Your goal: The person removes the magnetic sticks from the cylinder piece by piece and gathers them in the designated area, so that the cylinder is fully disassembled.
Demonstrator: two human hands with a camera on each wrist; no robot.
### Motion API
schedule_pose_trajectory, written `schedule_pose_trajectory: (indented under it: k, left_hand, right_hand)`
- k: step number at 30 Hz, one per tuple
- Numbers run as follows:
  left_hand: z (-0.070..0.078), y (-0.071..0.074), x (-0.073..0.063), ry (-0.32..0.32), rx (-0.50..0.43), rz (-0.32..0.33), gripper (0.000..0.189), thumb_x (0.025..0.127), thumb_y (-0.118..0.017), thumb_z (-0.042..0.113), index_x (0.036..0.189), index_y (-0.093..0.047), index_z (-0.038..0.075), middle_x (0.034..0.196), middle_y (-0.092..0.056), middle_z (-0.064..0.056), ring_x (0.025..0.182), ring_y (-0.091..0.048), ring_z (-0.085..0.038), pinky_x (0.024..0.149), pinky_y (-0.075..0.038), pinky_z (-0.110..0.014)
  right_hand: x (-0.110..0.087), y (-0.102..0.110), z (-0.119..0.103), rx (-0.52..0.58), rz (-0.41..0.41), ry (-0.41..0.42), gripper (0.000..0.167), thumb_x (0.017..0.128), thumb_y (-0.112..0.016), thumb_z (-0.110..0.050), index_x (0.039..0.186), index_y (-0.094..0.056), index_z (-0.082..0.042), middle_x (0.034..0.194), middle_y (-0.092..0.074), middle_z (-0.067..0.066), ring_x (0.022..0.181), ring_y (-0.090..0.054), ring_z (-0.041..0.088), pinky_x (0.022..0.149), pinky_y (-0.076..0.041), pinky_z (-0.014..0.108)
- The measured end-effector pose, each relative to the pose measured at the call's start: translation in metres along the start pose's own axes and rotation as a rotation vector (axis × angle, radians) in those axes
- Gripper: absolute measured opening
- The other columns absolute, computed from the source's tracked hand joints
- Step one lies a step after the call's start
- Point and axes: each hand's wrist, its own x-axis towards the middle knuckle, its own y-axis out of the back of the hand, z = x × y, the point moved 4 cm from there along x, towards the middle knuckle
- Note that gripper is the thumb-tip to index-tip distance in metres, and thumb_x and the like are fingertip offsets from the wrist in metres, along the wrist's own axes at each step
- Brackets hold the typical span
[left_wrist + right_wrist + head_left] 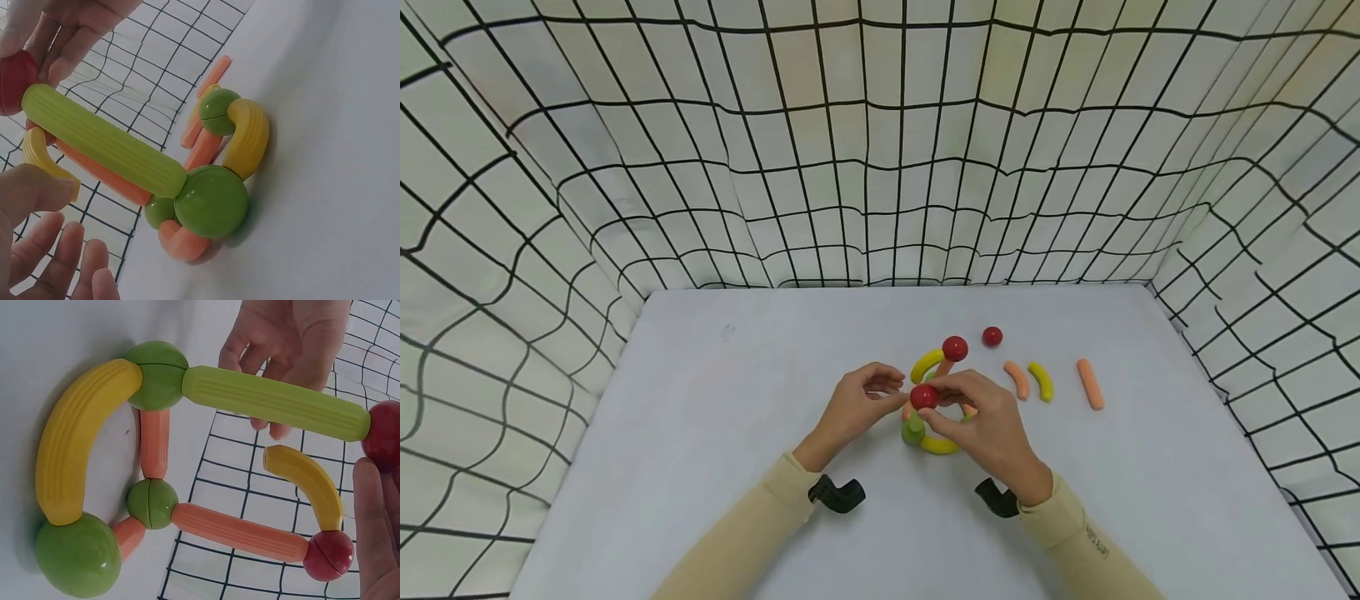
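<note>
A structure of rods and balls stands on the table. My right hand [988, 425] pinches a red ball [923, 397] at the top of an upright light-green rod [281, 403]. My left hand [856, 408] is beside that ball, its fingers loosely bent and holding nothing. A second red ball [330, 555] tops an upright orange rod [240, 531] and carries a curved yellow rod [306, 481] with a free end. In the left wrist view, the left thumb overlaps that end; contact is unclear. At the base, green balls [212, 201] join curved yellow [72, 440] and orange rods.
Right of the structure lie a loose red ball [992, 337], a curved orange rod [1017, 380], a curved yellow rod [1041, 382] and a straight orange rod [1091, 384]. Black netting [880, 167] over white walls surrounds the white table [715, 358].
</note>
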Motion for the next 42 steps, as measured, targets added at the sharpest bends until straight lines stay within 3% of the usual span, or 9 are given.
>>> schedule_pose_trajectory:
  k: [5, 8, 11, 14, 20, 26, 34, 42]
  left_hand:
    - [-0.002, -0.005, -0.011, -0.066, -0.022, -0.077, 0.027, 0.093, -0.078, 0.027, 0.116, -0.072, 0.013, 0.114, -0.076, -0.005, 0.105, -0.07, -0.015, 0.092, -0.057, -0.025]
    - [0.001, -0.01, -0.019, -0.15, -0.041, -0.13, 0.029, 0.094, -0.076, 0.023, 0.121, -0.07, 0.014, 0.118, -0.075, -0.006, 0.108, -0.069, -0.019, 0.093, -0.059, -0.028]
    - [0.004, -0.014, -0.025, -0.207, -0.067, -0.144, 0.035, 0.092, -0.077, 0.02, 0.125, -0.067, 0.013, 0.12, -0.073, -0.009, 0.109, -0.067, -0.025, 0.096, -0.059, -0.036]
    - [0.005, -0.016, -0.027, -0.224, -0.081, -0.114, 0.036, 0.091, -0.079, 0.019, 0.125, -0.067, 0.014, 0.119, -0.072, -0.009, 0.11, -0.067, -0.027, 0.096, -0.059, -0.036]
    - [0.007, -0.02, -0.026, -0.261, -0.094, -0.036, 0.035, 0.091, -0.08, 0.015, 0.124, -0.068, 0.012, 0.117, -0.073, -0.007, 0.11, -0.068, -0.024, 0.095, -0.059, -0.025]
    - [0.007, -0.024, -0.028, -0.305, -0.068, 0.006, 0.031, 0.093, -0.078, 0.014, 0.123, -0.07, 0.009, 0.116, -0.074, -0.01, 0.105, -0.07, -0.017, 0.093, -0.061, -0.031]
    - [0.005, -0.024, -0.027, -0.344, -0.024, 0.044, 0.029, 0.093, -0.078, 0.016, 0.12, -0.071, 0.01, 0.11, -0.075, -0.009, 0.1, -0.071, -0.026, 0.092, -0.061, -0.032]
    - [0.003, -0.025, -0.028, -0.405, -0.007, 0.065, 0.031, 0.091, -0.079, 0.013, 0.12, -0.071, 0.009, 0.109, -0.075, -0.009, 0.098, -0.073, -0.024, 0.094, -0.063, -0.036]
  right_hand:
    - [0.001, 0.002, 0.0, 0.001, -0.009, -0.014, 0.037, 0.077, -0.091, -0.011, 0.11, -0.074, -0.008, 0.102, -0.076, 0.002, 0.086, -0.072, 0.013, 0.08, -0.064, 0.026]
    - [0.001, 0.002, 0.0, 0.001, -0.017, -0.025, 0.036, 0.079, -0.09, -0.011, 0.111, -0.074, -0.009, 0.103, -0.076, 0.002, 0.087, -0.073, 0.013, 0.081, -0.064, 0.026]
    - [0.002, 0.003, 0.0, -0.004, -0.021, -0.029, 0.036, 0.08, -0.089, -0.012, 0.112, -0.074, -0.008, 0.104, -0.076, 0.002, 0.087, -0.073, 0.013, 0.082, -0.064, 0.026]
    - [0.003, 0.003, 0.0, -0.002, -0.023, -0.033, 0.037, 0.08, -0.089, -0.011, 0.112, -0.073, -0.008, 0.105, -0.076, 0.003, 0.088, -0.074, 0.014, 0.082, -0.064, 0.027]
    - [0.004, 0.004, 0.0, 0.036, -0.041, -0.056, 0.04, 0.081, -0.088, -0.01, 0.116, -0.07, -0.006, 0.109, -0.075, 0.005, 0.092, -0.075, 0.016, 0.084, -0.065, 0.029]
    - [0.004, 0.003, -0.002, 0.012, -0.071, -0.058, 0.041, 0.081, -0.089, -0.013, 0.118, -0.071, -0.008, 0.111, -0.075, 0.004, 0.092, -0.074, 0.014, 0.085, -0.065, 0.03]
    - [0.005, 0.001, -0.002, -0.059, -0.07, -0.016, 0.047, 0.077, -0.092, -0.013, 0.119, -0.07, -0.009, 0.113, -0.073, 0.004, 0.093, -0.072, 0.014, 0.084, -0.065, 0.031]
    - [0.006, 0.001, -0.003, -0.06, -0.059, 0.006, 0.045, 0.076, -0.092, -0.013, 0.116, -0.072, -0.009, 0.111, -0.074, 0.004, 0.092, -0.072, 0.014, 0.083, -0.065, 0.031]
